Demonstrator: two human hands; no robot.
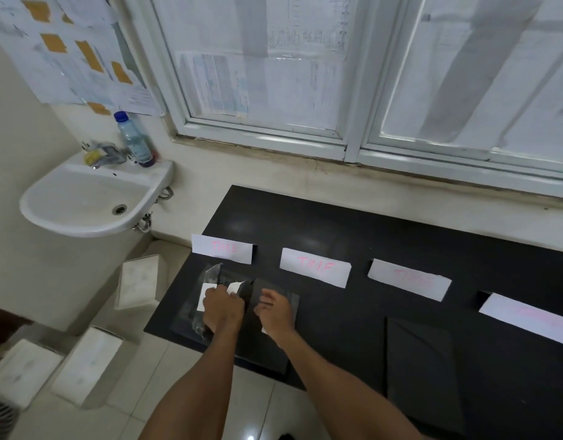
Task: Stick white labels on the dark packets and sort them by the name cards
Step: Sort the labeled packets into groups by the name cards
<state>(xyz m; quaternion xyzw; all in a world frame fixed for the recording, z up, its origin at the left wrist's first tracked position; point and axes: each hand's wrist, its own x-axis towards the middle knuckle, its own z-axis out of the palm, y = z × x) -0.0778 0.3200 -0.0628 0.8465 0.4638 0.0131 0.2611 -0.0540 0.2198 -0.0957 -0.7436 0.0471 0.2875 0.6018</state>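
Observation:
Several white name cards with pink lettering stand along the black table (353, 230): the leftmost card (223, 253), a second card (315, 271), a third card (408, 278) and a fourth card (527, 317). Below the leftmost card lies a dark packet (191, 312) in shiny clear wrap with a white label (204, 295) on it. My left hand (223, 311) pinches a dark packet edge (246, 293) beside a white label piece (234, 286). My right hand (275, 312) rests with relaxed fingers on a dark packet (267, 344). Another dark packet (419, 369) lies at the right.
A white sink (83, 201) with a tap and a plastic bottle (135, 139) hangs left of the table. White boxes (86, 366) and a second box (137, 281) sit on the tiled floor below. A papered window (353, 74) runs behind the table.

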